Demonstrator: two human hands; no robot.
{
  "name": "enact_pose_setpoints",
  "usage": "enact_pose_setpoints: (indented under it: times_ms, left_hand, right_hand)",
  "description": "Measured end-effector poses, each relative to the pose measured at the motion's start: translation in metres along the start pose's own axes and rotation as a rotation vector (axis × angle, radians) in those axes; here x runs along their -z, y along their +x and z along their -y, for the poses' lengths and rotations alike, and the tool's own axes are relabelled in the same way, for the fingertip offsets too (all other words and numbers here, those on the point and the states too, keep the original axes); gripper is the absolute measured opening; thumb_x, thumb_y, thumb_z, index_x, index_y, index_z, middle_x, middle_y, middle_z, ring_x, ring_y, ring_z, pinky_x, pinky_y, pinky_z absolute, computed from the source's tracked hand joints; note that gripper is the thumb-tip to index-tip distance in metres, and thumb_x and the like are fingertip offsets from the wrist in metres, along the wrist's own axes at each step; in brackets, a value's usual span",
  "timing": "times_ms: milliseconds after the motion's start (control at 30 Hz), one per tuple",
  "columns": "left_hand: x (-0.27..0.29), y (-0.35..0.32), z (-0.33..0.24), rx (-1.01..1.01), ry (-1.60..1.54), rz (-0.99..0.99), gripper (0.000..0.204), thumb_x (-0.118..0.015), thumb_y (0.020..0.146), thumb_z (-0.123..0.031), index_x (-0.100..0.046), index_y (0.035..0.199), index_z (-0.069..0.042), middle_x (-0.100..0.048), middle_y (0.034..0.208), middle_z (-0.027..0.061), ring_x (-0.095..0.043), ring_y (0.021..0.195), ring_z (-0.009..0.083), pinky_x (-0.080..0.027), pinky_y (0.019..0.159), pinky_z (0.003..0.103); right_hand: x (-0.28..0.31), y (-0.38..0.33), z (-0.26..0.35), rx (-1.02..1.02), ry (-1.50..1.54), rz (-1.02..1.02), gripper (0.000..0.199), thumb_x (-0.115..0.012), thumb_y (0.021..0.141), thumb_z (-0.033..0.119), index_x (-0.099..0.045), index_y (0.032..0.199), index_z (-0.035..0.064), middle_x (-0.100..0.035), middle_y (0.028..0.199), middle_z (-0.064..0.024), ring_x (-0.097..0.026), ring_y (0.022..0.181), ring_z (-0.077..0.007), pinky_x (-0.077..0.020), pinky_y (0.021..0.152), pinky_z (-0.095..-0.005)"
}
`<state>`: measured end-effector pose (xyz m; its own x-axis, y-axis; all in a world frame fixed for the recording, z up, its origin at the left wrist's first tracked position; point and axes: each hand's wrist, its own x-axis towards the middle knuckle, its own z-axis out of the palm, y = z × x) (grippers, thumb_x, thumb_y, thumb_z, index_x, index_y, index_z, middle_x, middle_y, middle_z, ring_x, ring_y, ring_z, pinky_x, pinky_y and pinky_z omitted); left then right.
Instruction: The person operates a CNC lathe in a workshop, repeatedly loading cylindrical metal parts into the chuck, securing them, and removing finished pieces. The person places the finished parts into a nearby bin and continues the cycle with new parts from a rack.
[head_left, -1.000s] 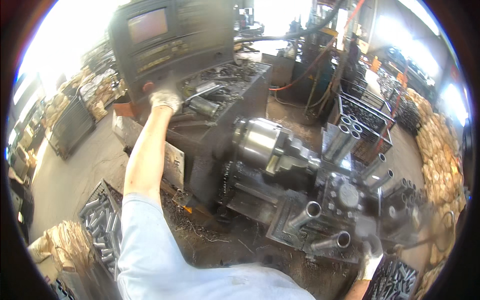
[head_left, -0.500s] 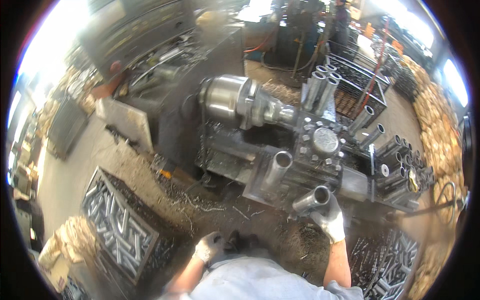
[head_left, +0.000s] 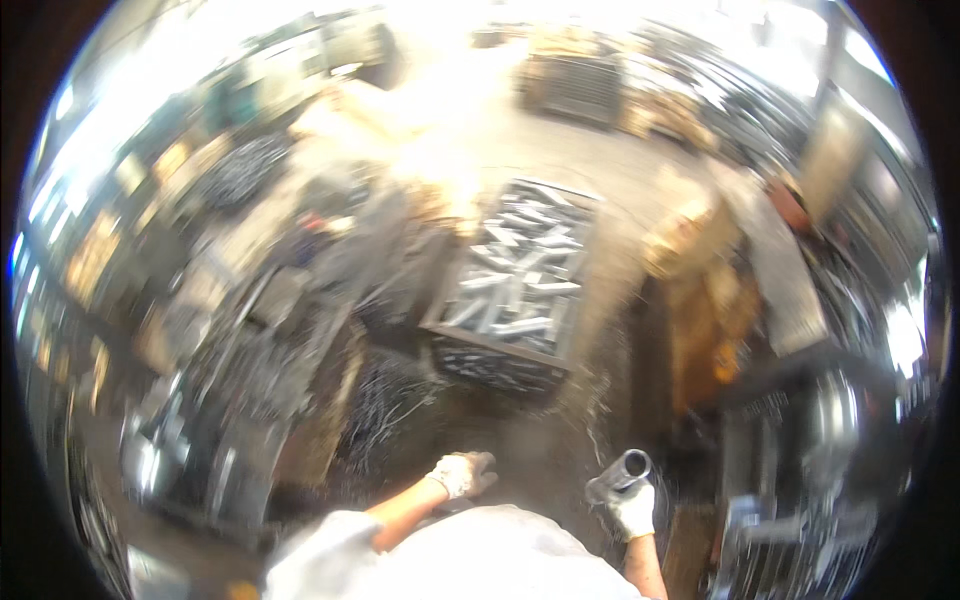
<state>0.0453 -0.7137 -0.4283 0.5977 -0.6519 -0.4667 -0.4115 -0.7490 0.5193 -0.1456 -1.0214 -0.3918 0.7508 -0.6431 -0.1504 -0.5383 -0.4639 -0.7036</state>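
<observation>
My right hand (head_left: pixel 635 512), in a white work glove, grips a short metal tube (head_left: pixel 615 480). The tube is tilted, with its open end facing up. My left hand (head_left: pixel 464 474), also gloved, is in front of my body with its fingers loosely apart and nothing visible in it. Ahead of both hands stands a metal bin (head_left: pixel 500 352) filled with loose cut tubes (head_left: pixel 522 262).
A blurred machine with a shiny round part (head_left: pixel 835 410) stands at right. Another machine bed (head_left: pixel 215 440) is at left, beside a heap of dark metal shavings (head_left: pixel 385 400). Farther off is a dark crate (head_left: pixel 572 88). A tan cloth-like covering (head_left: pixel 700 290) lies right of the bin.
My view has swung left, away from the lathe, so the tube bin is now ahead. My right hand has carried the tube away from the lathe. Motion blurs the scene.
</observation>
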Motion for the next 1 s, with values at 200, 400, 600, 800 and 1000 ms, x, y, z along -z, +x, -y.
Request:
enact_pose_setpoints:
  times_ms: [200, 400, 600, 800, 1000]
  left_hand:
    - [-0.006, -0.133, 0.149, 0.666, -0.408, -0.527, 0.054, -0.064, 0.098, -0.046, -0.069, 0.137, -0.011, -0.073, 0.131, 0.0229, -0.070, 0.123, 0.0407, -0.055, 0.105, 0.049]
    - [-0.155, -0.225, 0.220, 1.080, -0.875, -1.035, 0.046, -0.074, 0.095, -0.042, -0.075, 0.127, -0.010, -0.080, 0.112, 0.0173, -0.076, 0.108, 0.0336, -0.059, 0.094, 0.044]
    - [-0.294, -0.279, 0.203, 1.311, -1.951, -2.323, 0.059, -0.060, 0.105, -0.050, -0.067, 0.124, 0.006, -0.075, 0.096, 0.0199, -0.074, 0.075, 0.0330, -0.061, 0.066, 0.046]
    - [-0.230, -0.359, 0.178, 2.266, -0.602, -2.382, 0.052, -0.045, 0.117, -0.027, -0.043, 0.160, 0.002, -0.052, 0.158, 0.0295, -0.055, 0.143, 0.0411, -0.047, 0.122, 0.043]
    - [-0.233, -0.397, 0.186, 2.181, -0.233, -2.196, 0.056, -0.048, 0.117, -0.041, -0.053, 0.150, 0.004, -0.069, 0.131, 0.0250, -0.066, 0.117, 0.0374, -0.049, 0.105, 0.046]
  right_hand:
    - [-0.153, 0.027, 0.200, 0.552, -0.189, 0.684, 0.050, -0.090, 0.077, 0.043, -0.077, 0.111, 0.0082, -0.080, 0.103, -0.0175, -0.079, 0.097, -0.0329, -0.0615, 0.086, -0.0421]
    - [-0.250, 0.008, 0.350, 1.003, -0.266, 1.024, 0.056, -0.090, 0.075, 0.036, -0.076, 0.122, 0.0098, -0.080, 0.110, -0.0170, -0.078, 0.104, -0.0346, -0.0617, 0.092, -0.0424]
    - [-0.346, 0.006, 0.450, 1.199, -0.096, 1.204, 0.060, -0.093, 0.075, 0.037, -0.074, 0.125, 0.0095, -0.079, 0.113, -0.0170, -0.078, 0.105, -0.0346, -0.0619, 0.092, -0.0425]
    - [-0.423, 0.003, 0.519, 1.299, -0.169, 1.308, 0.063, -0.092, 0.076, 0.044, -0.074, 0.126, 0.0109, -0.079, 0.111, -0.0163, -0.077, 0.102, -0.0370, -0.0629, 0.088, -0.0452]
    - [-0.425, 0.054, 0.591, 1.699, -0.473, 1.537, 0.052, -0.090, 0.080, 0.036, -0.076, 0.123, 0.0096, -0.080, 0.108, -0.0145, -0.078, 0.098, -0.0355, -0.0633, 0.086, -0.0451]
